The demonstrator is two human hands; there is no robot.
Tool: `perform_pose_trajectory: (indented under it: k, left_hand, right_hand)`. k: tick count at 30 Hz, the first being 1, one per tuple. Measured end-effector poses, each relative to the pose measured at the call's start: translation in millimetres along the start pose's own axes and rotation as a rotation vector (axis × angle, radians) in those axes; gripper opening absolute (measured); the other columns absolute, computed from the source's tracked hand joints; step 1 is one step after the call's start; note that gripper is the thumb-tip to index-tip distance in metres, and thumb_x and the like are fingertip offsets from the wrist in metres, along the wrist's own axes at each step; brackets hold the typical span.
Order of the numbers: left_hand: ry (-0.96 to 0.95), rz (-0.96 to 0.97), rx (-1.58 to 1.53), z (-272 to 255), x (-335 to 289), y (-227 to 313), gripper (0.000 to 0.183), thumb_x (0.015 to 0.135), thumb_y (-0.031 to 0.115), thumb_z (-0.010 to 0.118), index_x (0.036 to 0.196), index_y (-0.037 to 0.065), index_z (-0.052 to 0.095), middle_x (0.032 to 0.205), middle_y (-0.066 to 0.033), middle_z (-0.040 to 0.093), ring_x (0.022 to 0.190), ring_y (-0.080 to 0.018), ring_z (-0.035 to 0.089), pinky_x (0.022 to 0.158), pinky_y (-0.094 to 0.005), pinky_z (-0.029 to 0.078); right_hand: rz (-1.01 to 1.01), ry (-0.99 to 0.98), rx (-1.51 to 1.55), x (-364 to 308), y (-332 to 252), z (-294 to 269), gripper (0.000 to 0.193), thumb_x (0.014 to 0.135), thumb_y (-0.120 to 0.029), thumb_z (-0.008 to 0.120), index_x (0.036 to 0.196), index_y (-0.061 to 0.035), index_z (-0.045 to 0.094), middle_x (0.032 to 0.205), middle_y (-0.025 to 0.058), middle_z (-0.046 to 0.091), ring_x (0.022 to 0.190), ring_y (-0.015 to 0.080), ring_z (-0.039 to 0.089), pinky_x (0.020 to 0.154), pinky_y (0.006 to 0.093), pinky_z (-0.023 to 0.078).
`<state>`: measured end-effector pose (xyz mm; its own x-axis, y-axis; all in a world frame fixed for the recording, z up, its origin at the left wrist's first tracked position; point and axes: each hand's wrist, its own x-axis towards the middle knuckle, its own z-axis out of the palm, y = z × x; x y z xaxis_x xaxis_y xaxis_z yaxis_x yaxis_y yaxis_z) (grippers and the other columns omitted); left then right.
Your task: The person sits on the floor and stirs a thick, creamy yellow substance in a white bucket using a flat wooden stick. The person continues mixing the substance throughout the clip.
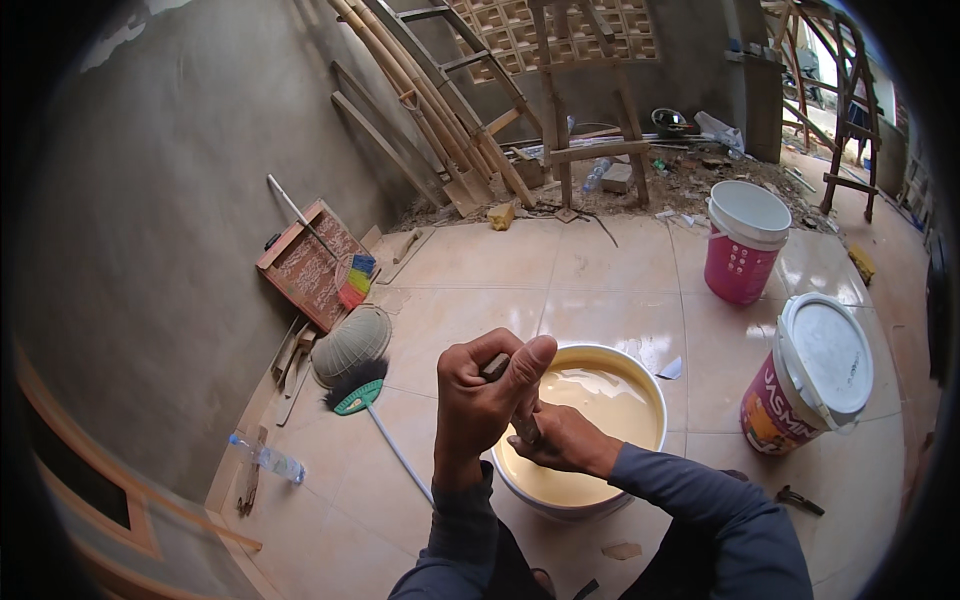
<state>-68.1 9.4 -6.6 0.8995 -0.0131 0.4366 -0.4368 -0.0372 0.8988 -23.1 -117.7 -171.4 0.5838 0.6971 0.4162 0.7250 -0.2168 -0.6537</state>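
In front of me stands a white bucket [662,405] holding smooth cream-yellow paint [595,398]. A rough wooden stick [495,368] is gripped in both of my hands over the bucket's left part. My left hand [480,400] is the higher one, closed around the stick's upper end with the thumb on top. Lower down, my right hand [568,440] is closed on the same stick, just above the paint. The stick's lower end is hidden behind my hands, so I cannot tell whether it dips into the paint.
To the right stand a lidded paint bucket [825,355] and an uncovered pink-and-white bucket [748,245]. On the left are a broom [358,398], a plastic bottle [270,460] and a woven conical hat [350,345]. Wooden trestles [600,155], a ladder [450,85] and rubble are farther back.
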Motion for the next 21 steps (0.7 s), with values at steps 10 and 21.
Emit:
perform_pose_trajectory:
  k: [10, 21]
  left_hand:
    - [-0.193, 0.12, -0.118, 34, 33, -47, 0.027, 0.1, 0.017, 0.075, 0.08, 0.003, 0.063, 0.061, -0.0016, 0.061, 0.053, -0.0067, 0.056, 0.05, -0.0236, 0.045]
    - [0.048, 0.026, -0.361, 24, 32, -44, 0.038, 0.103, 0.024, 0.071, 0.074, 0.009, 0.052, 0.053, 0.0025, 0.048, 0.042, -0.0071, 0.045, 0.041, -0.027, 0.042]
  right_hand:
    - [0.134, 0.132, -0.185, 1, 41, -45, 0.032, 0.09, -0.012, 0.067, 0.12, -0.0073, 0.057, 0.105, 0.0222, 0.068, 0.086, 0.043, 0.069, 0.073, 0.0513, 0.056]
    - [0.311, -0.184, -0.269, -14, 10, -71, 0.022, 0.087, -0.024, 0.07, 0.098, -0.0053, 0.065, 0.091, 0.0186, 0.069, 0.088, 0.0408, 0.068, 0.079, 0.0519, 0.053]
